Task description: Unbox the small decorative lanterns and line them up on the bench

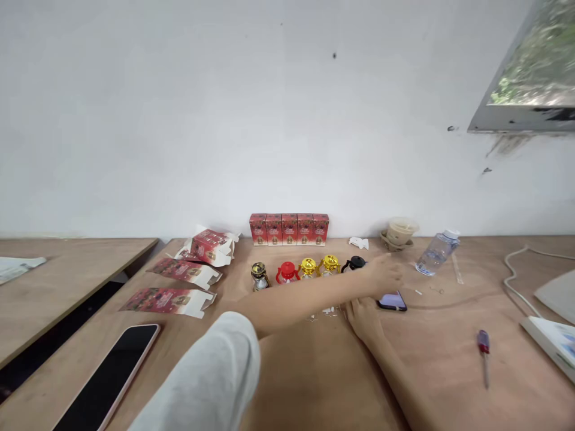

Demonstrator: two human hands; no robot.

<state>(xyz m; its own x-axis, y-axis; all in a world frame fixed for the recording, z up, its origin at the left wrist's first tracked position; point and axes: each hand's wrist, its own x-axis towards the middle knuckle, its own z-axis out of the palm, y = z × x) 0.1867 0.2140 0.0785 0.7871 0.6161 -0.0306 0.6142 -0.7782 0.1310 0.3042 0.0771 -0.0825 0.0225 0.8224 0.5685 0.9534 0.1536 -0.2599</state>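
My left hand [385, 276] reaches across to the right, past a small black lantern [356, 263] and above a phone with a lit screen [392, 300]. Its fingers look bent together; whatever they hold is hidden. Below that forearm, my right hand [360, 316] rests low at the table beside the phone, with its fingertips partly covered. Two gold lanterns [330, 263], a red lantern [287, 272] and a dark bronze-toned lantern [259, 275] stand in the same row. My left forearm hides their lower parts.
Several red boxes [289, 229] line the wall. Flattened cartons [173, 300] and a large phone [108, 380] lie left. A lidded cup [401, 230], water bottle [438, 252], screwdriver [484, 353] and white cable [512, 275] are right. A gap [67, 320] separates two tables.
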